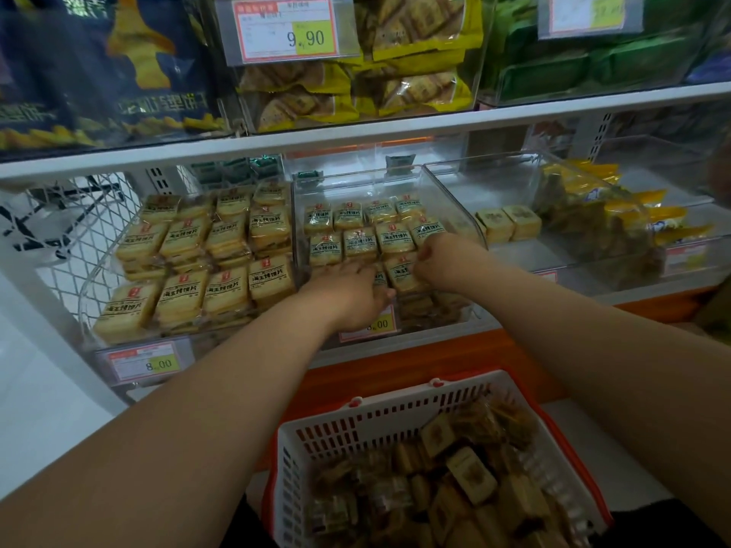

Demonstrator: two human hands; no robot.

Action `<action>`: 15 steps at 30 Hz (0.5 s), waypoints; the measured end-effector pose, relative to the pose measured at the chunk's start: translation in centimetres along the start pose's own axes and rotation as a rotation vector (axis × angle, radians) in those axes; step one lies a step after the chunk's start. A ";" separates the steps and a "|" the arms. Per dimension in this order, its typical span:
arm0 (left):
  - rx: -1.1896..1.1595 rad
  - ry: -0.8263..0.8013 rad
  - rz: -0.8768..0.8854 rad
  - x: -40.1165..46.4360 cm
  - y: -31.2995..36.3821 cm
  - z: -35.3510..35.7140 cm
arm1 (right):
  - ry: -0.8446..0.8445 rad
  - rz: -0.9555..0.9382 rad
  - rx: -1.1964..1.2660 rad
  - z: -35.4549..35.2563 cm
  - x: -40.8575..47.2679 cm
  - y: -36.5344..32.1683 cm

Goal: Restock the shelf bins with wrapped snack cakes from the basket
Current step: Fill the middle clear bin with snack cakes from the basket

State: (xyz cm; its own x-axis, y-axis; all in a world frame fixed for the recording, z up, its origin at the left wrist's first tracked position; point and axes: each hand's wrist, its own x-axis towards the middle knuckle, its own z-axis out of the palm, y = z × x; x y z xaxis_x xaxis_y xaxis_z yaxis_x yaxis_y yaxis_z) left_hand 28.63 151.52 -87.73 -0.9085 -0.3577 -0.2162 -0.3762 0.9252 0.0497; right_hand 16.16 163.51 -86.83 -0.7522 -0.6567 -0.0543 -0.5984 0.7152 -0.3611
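- Both hands are reached into the middle bin [470, 215] on the lower shelf [395, 126].
- The left hand [352, 290] is laid flat, fingers straight and spread, on the front row of cakes [360, 243] in that bin.
- The right hand [447, 259] is curled, and its fingers are closed on one cake [401, 272] in the front row, beside the left hand.
- The middle bin is filled with rows of wrapped cakes, labels up.
- The left bin [89, 286] is packed with the same cakes in stacked rows.
- In the right bin [514, 168], two cakes are seen at the left and yellow packets [585, 199] at the right.
- The basket [356, 425], white with red trim, is seen below the shelf, between the forearms; loose wrapped cakes are heaped in it.
- Price tags [144, 363] are fixed to the bin fronts.
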 end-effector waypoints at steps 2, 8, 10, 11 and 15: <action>-0.004 0.008 -0.002 0.0 0.0 0.1 | 0.023 -0.012 0.002 0.4 0.1 0.2; 0.004 0.100 0.121 0.2 0.4 1.0 | 0.005 -0.021 0.037 1.0 0.1 0.6; 0.010 0.076 0.125 0.7 0.5 1.5 | -0.006 -0.024 0.046 0.7 0.1 0.7; 0.009 0.078 0.123 0.9 0.5 1.6 | -0.022 -0.022 0.055 0.5 0.0 0.8; 0.014 0.110 0.119 1.2 0.7 2.0 | -0.070 -0.050 0.085 -0.1 -1.2 1.2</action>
State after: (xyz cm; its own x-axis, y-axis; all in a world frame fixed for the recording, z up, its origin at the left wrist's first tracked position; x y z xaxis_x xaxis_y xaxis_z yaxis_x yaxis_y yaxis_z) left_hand 27.61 151.97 -89.87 -0.9612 -0.2567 -0.1015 -0.2630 0.9633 0.0545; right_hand 16.30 165.19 -87.13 -0.6993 -0.7080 -0.0983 -0.6064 0.6605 -0.4429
